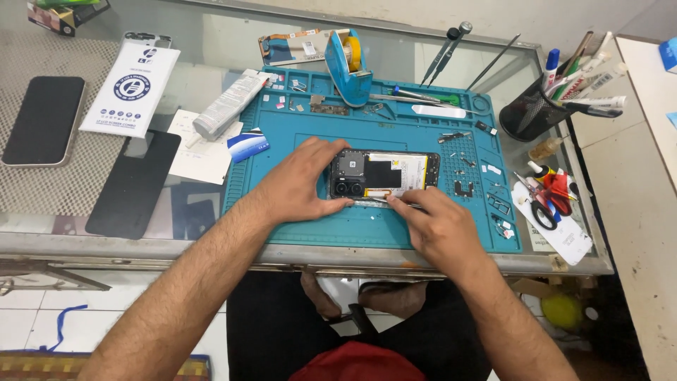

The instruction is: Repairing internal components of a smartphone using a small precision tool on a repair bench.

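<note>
An opened phone with its back cover off lies on the blue repair mat; its camera block, battery and boards show. My left hand grips the phone's left end, thumb along the near edge. My right hand rests at the phone's near edge and pinches a thin metal tool whose tip lies against that edge.
A blue tape dispenser, screwdrivers and small parts sit at the mat's far side. A black mesh pen cup stands right. A glue tube, white package, dark phone and black panel lie left on the glass table.
</note>
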